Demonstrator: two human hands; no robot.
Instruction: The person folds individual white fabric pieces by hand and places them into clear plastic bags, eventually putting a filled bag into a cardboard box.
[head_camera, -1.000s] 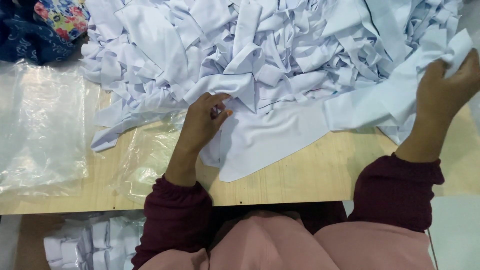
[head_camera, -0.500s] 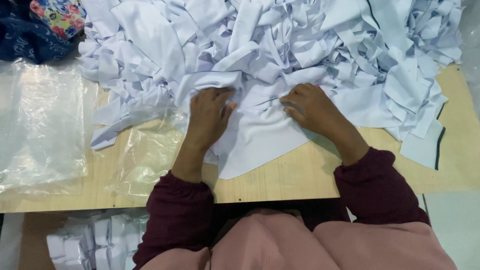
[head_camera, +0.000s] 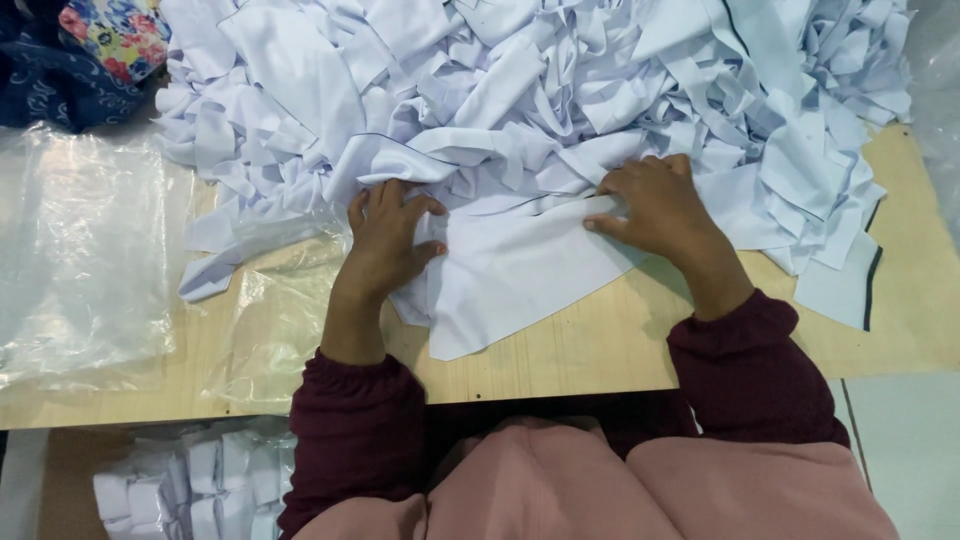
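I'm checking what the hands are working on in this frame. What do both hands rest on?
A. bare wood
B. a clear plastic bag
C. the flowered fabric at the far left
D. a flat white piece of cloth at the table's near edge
D: the left hand and right hand both press on the white piece of cloth spread on the wooden table, while the clear plastic bags lie off to the left, untouched.
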